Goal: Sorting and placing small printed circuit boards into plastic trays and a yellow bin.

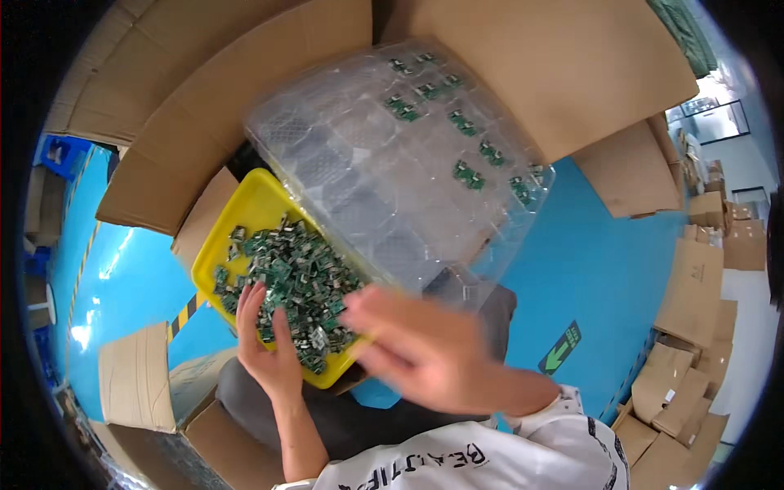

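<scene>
A yellow plastic tub [260,189] is heaped with small green circuit boards [298,269] that have silvery metal parts. My left hand [268,359] reaches over the tub's near left part, fingers stretched out and apart, with its tips at the boards. Motion blurs my right hand [425,351], which is at the tub's near right edge; whether it holds anything is hidden. Beyond the tub lies a clear plastic compartment tray [351,175]. Several boards [469,174] sit in the pockets along its far and right side; the pockets nearer the tub show no boards.
Raised cardboard flaps [539,65] surround the clear tray at the back and left. Beneath the tub are my dark-trousered legs [245,400]. A blue floor [563,245] bears a green arrow sign [560,347]. Stacked cardboard boxes [692,286] stand at the far right.
</scene>
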Demonstrator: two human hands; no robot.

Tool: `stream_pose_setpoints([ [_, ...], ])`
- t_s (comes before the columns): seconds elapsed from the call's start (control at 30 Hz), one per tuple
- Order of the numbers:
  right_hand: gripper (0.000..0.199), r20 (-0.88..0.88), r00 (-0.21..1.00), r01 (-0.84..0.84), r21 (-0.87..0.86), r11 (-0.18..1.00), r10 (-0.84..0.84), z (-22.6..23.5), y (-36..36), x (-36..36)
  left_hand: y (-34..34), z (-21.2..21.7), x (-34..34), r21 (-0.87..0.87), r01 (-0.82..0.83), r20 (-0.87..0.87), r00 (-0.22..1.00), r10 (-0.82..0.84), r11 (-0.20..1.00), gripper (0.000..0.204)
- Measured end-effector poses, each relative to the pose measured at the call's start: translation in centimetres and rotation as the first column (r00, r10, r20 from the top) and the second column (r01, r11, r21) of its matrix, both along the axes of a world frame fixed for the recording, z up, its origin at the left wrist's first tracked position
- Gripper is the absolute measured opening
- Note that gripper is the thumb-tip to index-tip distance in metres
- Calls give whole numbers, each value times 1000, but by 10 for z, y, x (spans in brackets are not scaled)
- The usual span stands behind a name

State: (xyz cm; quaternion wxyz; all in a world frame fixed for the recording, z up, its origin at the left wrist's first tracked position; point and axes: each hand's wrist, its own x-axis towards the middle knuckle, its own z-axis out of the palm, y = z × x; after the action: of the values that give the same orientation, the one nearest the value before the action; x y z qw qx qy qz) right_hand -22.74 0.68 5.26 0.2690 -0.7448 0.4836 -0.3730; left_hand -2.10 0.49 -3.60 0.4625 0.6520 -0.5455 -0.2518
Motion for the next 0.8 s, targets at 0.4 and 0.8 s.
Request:
stream_pose_setpoints([
  [0.4,31,-875,476,374,110,921,-89,-36,-128,-139,8,13,-18,-14,79,-111,991,-80,997,17],
  [0.8,35,573,819,-372,571,732,-31,-38,-35,-54,-31,72,-74,55,447,-550,760,-346,893,46],
])
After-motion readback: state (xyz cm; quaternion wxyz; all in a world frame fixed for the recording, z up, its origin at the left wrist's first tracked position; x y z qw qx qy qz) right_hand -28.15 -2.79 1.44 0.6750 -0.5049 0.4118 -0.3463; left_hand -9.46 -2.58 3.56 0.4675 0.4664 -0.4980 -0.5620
